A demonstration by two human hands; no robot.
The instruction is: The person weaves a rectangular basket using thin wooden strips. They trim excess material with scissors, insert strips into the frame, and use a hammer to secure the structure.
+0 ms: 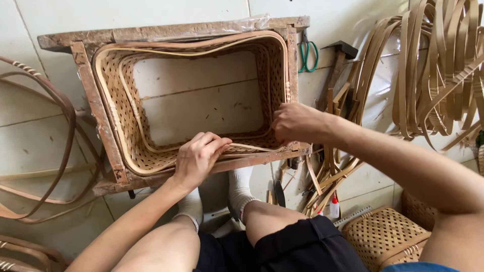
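A bottomless woven bamboo basket (123, 108) sits inside a rough wooden frame (98, 118) on the tiled floor. A thin pale bamboo strip (138, 123) runs loosely around its inner wall. My left hand (198, 158) presses on the near rim of the basket, fingers curled over the strip. At the near right corner, my right hand (295, 122) pinches the strip against the weave. My knees and white socks show below the frame.
Green-handled scissors (306, 53) and a hammer (337, 65) lie right of the frame. Bundles of bamboo strips (433, 75) pile at the right, bent hoops (60, 131) at the left. A finished woven basket (385, 234) and a small white bottle (334, 207) sit by my right leg.
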